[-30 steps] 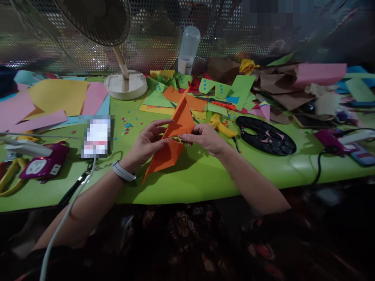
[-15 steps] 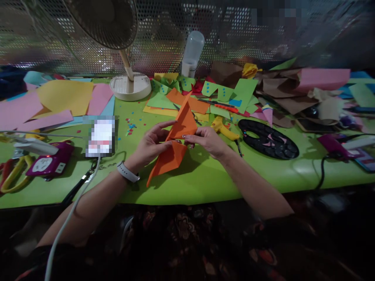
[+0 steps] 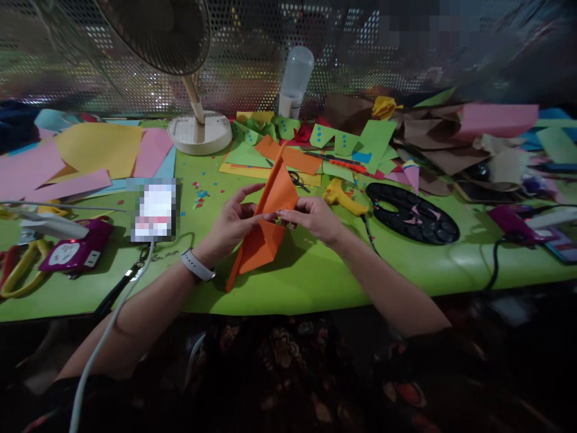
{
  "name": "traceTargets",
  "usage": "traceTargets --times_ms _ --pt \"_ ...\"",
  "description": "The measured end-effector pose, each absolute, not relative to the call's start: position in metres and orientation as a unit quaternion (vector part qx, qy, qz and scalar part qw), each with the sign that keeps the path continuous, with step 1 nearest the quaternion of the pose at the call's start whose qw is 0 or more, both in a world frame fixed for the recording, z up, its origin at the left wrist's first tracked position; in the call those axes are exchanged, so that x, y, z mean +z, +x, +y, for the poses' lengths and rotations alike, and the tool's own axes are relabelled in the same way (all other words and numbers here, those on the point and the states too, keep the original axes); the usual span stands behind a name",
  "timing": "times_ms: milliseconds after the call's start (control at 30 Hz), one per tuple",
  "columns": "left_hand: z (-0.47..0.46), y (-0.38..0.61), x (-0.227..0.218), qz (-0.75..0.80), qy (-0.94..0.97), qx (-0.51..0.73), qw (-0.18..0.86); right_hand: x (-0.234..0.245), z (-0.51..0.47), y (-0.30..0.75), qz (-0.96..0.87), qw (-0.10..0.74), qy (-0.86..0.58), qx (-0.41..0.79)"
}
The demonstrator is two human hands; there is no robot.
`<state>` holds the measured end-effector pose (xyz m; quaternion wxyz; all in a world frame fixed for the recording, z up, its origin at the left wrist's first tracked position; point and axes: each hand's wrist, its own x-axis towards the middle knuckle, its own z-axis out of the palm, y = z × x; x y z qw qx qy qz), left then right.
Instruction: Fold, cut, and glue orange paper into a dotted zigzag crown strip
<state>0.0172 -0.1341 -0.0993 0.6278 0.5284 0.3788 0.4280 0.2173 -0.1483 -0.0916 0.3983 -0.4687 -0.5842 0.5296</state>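
Left hand and right hand pinch the paper mid-length, grips clamped from either side; its long axis slants toward the fan.

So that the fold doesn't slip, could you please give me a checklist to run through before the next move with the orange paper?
1. Grip of the left hand on the orange paper: ok.
2. Grip of the right hand at the paper's middle: ok.
3. The glue gun lies apart from the right hand: ok.
4. Paper's lower tip touching the table: cannot tell.
5. Creases sharp: cannot tell.
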Motion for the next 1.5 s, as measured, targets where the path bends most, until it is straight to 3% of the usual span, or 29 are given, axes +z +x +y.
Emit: traceTargets --times_ms 1500 --pt "-0.130 0.007 -0.089 0.380 0.495 0.400 0.671 -0.087 -0.139 0.230 -0.581 0.407 -0.488 0.509"
